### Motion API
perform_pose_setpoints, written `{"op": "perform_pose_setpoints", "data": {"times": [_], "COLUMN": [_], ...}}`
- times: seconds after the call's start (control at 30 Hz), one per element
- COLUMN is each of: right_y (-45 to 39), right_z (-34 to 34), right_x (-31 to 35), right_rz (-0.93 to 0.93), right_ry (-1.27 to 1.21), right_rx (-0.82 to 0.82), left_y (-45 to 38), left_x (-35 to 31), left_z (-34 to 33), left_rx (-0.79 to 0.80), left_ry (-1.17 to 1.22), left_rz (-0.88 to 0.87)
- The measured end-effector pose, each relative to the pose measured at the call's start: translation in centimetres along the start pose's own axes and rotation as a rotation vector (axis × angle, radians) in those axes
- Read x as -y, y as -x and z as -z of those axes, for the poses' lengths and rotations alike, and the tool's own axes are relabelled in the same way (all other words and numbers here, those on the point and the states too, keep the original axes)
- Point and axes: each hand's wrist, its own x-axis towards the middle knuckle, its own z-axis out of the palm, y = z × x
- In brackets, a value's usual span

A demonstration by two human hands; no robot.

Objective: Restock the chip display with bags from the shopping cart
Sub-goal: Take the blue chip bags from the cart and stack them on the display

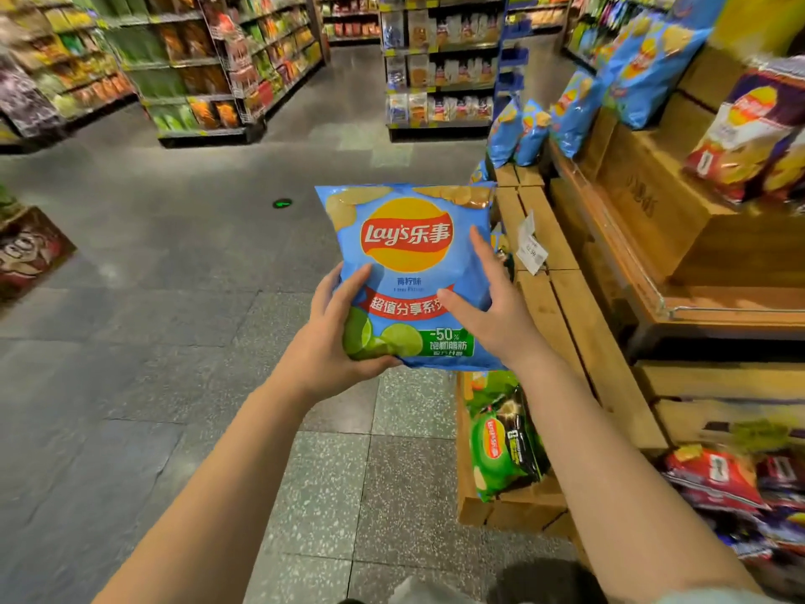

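1. While the person is standing on the tiled floor (174,298) of a shop aisle, both hands are holding one blue chip bag (405,272) up in front of the body, its printed front facing the camera.
2. The left hand (335,337) is gripping the lower left corner of the bag: the thumb is lying on the front and the other fingers are curling under the bottom edge.
3. The right hand (492,303) is pressing on the right side of the bag, the thumb and first finger are spreading over the front with fairly straight fingers, and the rest of them are hidden behind the bag, so I cannot tell how they are lying.
4. The bag is in the air, not touching anything else, just to the left of the wooden chip display (610,263).
5. More blue bags (579,102) are standing upright on the upper steps of the display, and a purple and white bag (758,124) is leaning at the far right.
6. A green bag (501,451) is lying in the low wooden crate under the right forearm, and red bags (714,477) are lying in the lower right corner.
7. A white price tag (531,246) is hanging on the wooden edge beside the held bag.
8. Store shelves (196,80) full of goods are standing in the background.
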Motion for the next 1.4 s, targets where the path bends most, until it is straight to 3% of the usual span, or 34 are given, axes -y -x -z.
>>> {"op": "perform_pose_setpoints", "data": {"times": [0.23,0.67,1.0,1.4], "right_y": [-11.8,-36.0,-50.1,-65.3], "right_z": [-1.9,-3.8,2.5,14.3], "right_x": [-3.9,-7.2,-13.1,-17.0], "right_rz": [-0.017,0.005,-0.015,-0.008], "right_ry": [-0.002,0.035,0.002,0.098], "right_rx": [-0.001,-0.240,-0.420,-0.572], "left_y": [-9.3,-35.5,-54.1,-75.0], "left_x": [8.3,22.6,28.3,28.2], "left_z": [0.4,4.6,-1.7,-8.7], "left_rx": [0.017,0.163,0.292,0.361], "left_ry": [0.016,0.106,0.175,0.197], "left_rz": [0.009,-0.147,-0.257,-0.361]}}
